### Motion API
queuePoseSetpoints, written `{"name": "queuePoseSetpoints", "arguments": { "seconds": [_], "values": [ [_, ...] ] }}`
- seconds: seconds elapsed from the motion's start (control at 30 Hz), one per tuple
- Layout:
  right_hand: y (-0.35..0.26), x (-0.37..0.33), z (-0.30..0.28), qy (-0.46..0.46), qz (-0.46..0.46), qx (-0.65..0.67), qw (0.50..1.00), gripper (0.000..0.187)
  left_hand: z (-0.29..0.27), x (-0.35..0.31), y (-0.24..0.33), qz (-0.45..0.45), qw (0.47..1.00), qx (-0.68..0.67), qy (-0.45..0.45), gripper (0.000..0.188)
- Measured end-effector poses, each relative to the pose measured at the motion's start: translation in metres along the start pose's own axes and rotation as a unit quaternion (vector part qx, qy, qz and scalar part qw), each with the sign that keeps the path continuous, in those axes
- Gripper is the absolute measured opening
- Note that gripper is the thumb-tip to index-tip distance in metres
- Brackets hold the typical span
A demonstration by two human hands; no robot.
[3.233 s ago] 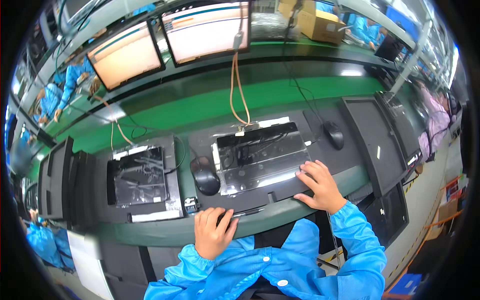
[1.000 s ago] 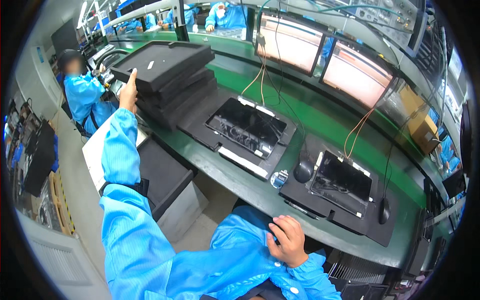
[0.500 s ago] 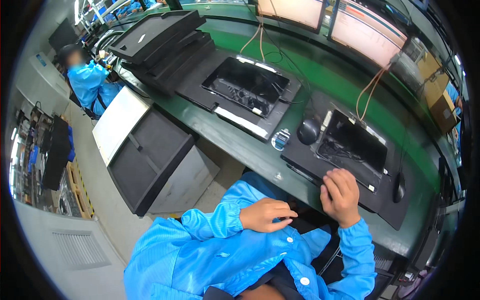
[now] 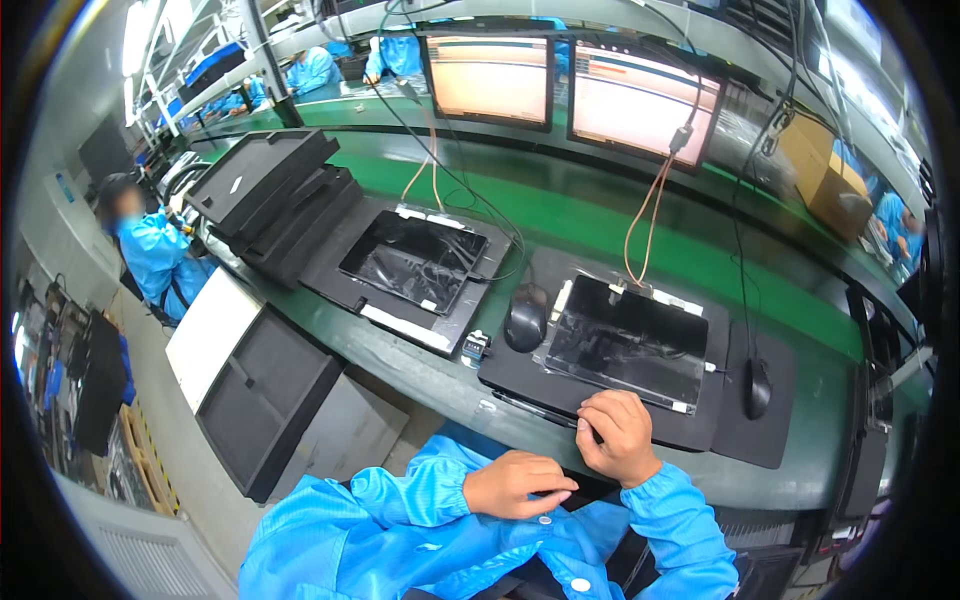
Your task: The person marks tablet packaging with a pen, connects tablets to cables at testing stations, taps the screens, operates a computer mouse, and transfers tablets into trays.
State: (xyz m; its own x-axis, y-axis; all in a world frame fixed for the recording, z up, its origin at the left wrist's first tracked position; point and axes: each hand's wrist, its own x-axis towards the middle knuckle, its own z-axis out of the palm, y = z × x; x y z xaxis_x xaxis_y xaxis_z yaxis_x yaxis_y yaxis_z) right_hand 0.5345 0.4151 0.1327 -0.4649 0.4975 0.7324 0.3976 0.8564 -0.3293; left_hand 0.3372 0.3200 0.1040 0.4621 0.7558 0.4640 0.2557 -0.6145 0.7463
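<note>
My left hand (image 4: 518, 485) rests in front of my body, by the lower front of my blue smock. Its fingers are loosely bent with the thumb a little apart, and nothing is in it. At the front edge of the bench is my right hand (image 4: 617, 437), fingers half curled, a gap between them and the thumb, also holding nothing. Just beyond it lies a black flat display panel (image 4: 632, 342) with clear film and pale tabs along its border, on a dark mat (image 4: 520, 375). Farther left, a second display panel (image 4: 412, 260) lies on a similar mat.
A black mouse (image 4: 526, 317) sits between the panels, another mouse (image 4: 758, 388) at the right. Black trays (image 4: 262, 185) are stacked far left; another tray (image 4: 265, 400) stands beside the bench. Two monitors (image 4: 490, 80) stand behind, cables hanging down. A co-worker (image 4: 160, 250) sits at left.
The view has tilted up, so the monitors and more of the far side show. Both hands keep much the same pose; neither has taken hold of anything.
</note>
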Motion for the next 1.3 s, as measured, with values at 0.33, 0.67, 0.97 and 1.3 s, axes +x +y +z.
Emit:
{"name": "queuePoseSetpoints", "arguments": {
  "seconds": [0.33, 0.67, 0.97, 1.3],
  "values": [
    [0.001, -0.003, -0.002, -0.009, -0.013, -0.038, 0.999, 0.018, -0.023, 0.061, -0.013, 0.097, 0.991, 0.037, 0.082, 0.02],
    [0.045, -0.045, -0.1, 0.115, 0.109, -0.249, 0.956, 0.01, 0.005, 0.09, -0.031, 0.127, 0.965, 0.224, -0.043, 0.049],
    [0.092, -0.101, -0.102, 0.286, 0.298, -0.221, 0.884, 0.005, 0.015, 0.091, -0.042, 0.091, 0.97, 0.224, -0.029, 0.034],
    [0.096, -0.1, -0.097, 0.259, 0.311, -0.215, 0.889, 0.009, 0.011, 0.093, -0.058, 0.101, 0.978, 0.181, 0.037, 0.03]
  ]
}}
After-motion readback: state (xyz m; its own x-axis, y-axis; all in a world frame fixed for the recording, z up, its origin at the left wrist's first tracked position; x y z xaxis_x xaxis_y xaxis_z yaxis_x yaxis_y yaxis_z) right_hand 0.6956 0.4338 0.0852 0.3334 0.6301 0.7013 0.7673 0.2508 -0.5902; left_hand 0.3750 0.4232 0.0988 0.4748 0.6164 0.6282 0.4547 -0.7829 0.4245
